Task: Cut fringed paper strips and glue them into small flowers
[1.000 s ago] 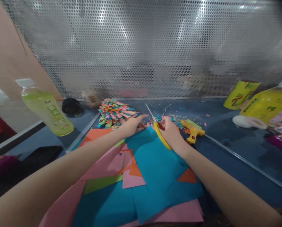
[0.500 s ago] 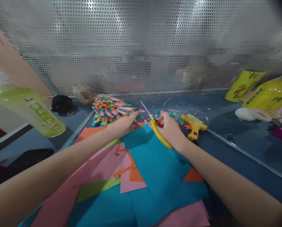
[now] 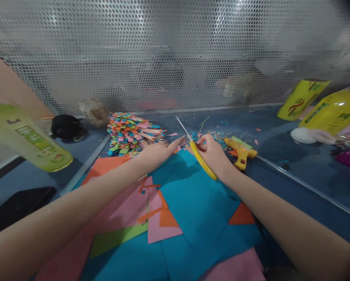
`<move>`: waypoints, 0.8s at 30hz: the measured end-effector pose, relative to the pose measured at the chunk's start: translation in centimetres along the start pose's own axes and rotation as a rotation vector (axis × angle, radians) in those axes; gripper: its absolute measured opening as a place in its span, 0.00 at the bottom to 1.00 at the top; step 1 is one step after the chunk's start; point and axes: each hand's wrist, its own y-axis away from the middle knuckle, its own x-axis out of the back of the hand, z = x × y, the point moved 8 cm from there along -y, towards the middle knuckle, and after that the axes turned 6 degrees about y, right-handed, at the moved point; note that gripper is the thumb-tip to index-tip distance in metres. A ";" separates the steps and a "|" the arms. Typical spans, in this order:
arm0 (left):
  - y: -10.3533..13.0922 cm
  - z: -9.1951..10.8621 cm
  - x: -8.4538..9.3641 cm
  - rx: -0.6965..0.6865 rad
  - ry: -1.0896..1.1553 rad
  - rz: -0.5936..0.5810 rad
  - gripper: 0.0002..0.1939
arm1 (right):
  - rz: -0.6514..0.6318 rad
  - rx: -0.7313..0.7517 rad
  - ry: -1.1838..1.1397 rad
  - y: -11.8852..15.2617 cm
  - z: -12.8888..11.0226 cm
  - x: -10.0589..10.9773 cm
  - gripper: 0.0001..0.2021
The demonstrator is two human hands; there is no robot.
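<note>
My right hand (image 3: 212, 153) is closed around a pair of yellow-handled scissors (image 3: 203, 163), their blades pointing up and to the left. Some dark red shows between its fingers. Palm down, my left hand (image 3: 160, 153) hovers over or rests on the far edge of the paper, one digit stretched toward the scissors; its other fingers are mostly hidden. Beneath both hands lies a blue sheet of paper (image 3: 195, 195), on top of pink, green and orange sheets. Just beyond my left hand sits a bristly layered piece of multicoloured paper strips (image 3: 131, 132).
A yellow glue gun (image 3: 241, 152) lies right of my right hand, beside scattered paper scraps (image 3: 214, 137). Green bottle (image 3: 37, 136) stands at left, yellow bottle (image 3: 336, 111) at right. Perforated metal panel (image 3: 163, 50) closes off the back. A black flat object (image 3: 22, 205) lies at lower left.
My left hand has turned flatter, with the stretched digit shifting right toward the scissors. The scissors and right hand have moved slightly. The whole view has shifted a little.
</note>
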 end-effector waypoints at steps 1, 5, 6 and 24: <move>0.0 0.0 0.0 -0.005 0.000 0.006 0.27 | 0.004 -0.011 -0.007 -0.1 0.1 0.1 0.21; 0.1 -0.2 -0.3 -0.015 0.035 0.037 0.23 | 0.003 -0.029 -0.026 0.0 0.2 0.1 0.21; 0.1 -0.4 -0.4 -0.016 0.052 0.046 0.22 | -0.003 -0.025 -0.030 0.1 0.1 0.1 0.21; -1.0 -1.7 0.0 0.002 0.354 0.171 0.14 | -0.014 -0.035 -0.034 0.5 -0.2 0.1 0.18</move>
